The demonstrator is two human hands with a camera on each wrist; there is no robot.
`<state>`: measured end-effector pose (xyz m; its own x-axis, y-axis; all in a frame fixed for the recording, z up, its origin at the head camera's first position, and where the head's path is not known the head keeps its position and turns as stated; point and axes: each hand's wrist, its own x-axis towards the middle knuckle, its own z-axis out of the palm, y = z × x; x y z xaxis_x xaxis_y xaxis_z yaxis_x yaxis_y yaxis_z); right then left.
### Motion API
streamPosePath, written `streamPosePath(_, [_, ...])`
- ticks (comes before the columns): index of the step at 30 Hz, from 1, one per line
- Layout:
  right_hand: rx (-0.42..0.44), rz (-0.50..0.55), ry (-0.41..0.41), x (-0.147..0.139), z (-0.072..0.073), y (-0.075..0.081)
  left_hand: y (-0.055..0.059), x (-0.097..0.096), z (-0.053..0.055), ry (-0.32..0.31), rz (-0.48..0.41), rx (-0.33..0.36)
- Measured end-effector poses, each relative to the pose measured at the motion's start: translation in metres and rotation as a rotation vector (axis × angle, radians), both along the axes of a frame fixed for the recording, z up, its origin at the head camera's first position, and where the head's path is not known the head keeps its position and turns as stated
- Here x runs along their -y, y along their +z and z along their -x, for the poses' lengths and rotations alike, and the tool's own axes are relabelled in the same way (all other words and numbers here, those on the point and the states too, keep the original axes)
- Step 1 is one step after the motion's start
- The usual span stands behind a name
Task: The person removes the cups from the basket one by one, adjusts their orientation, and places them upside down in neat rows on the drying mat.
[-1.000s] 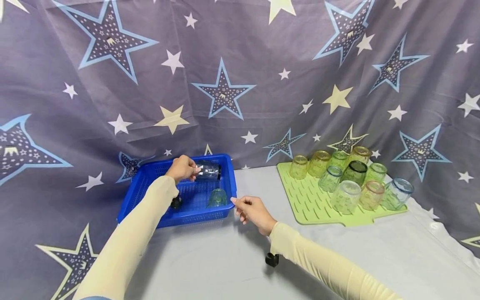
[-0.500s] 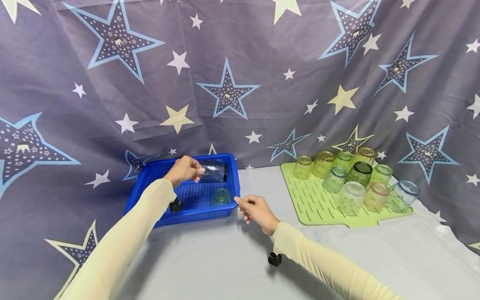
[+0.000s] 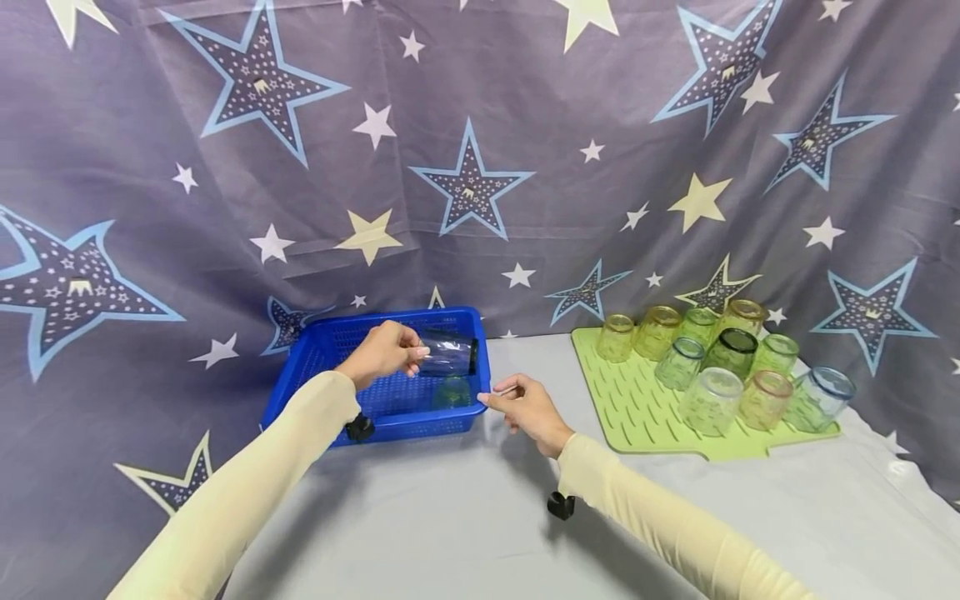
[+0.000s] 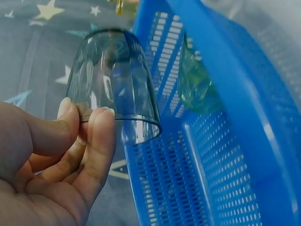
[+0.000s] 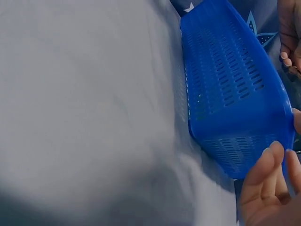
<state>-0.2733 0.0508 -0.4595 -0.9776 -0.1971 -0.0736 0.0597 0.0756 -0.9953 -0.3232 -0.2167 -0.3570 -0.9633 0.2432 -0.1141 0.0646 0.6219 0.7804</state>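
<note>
My left hand [image 3: 386, 354] pinches a dark-tinted drinking glass [image 3: 448, 354] by its rim, thumb on one side and fingers on the other. The tumbler lies sideways over the blue plastic basket [image 3: 427, 429], its black-looking base pointing right. In the left wrist view the smoky glass [image 4: 113, 80] shows nothing inside it. A green glass [image 3: 452, 393] stands in the basket's near right corner, partly covered by the dark one in the head view. At that corner, my right hand [image 3: 528, 412] pinches the basket rim between thumb and fingers.
To the right, a lime-green drying mat [image 3: 630, 408] bears several tinted glasses, such as a clear one [image 3: 711, 404], all upside down. A purple curtain with stars [image 3: 525, 208] hangs right behind the basket and mat. A grey-white cloth [image 3: 450, 517] covers the table.
My left hand has brought the dark glass rightward and slightly nearer, so it now overlaps the green glass. My right hand stays at the basket corner. The head view has shifted a little left.
</note>
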Motion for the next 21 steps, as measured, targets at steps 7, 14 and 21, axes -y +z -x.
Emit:
streamPosePath(7, [-0.092, -0.03, -0.039, 0.001, 0.003, 0.0, -0.001, -0.001, -0.009, -0.004, -0.035, -0.008])
streamPosePath(14, [-0.168, -0.031, -0.071, 0.005, 0.006, 0.005, -0.003, -0.005, -0.019, -0.046, -0.135, 0.021])
streamPosePath(21, [-0.17, 0.151, -0.052, 0.009, 0.01, 0.01, -0.009, -0.01, -0.027, -0.1, -0.266, 0.058])
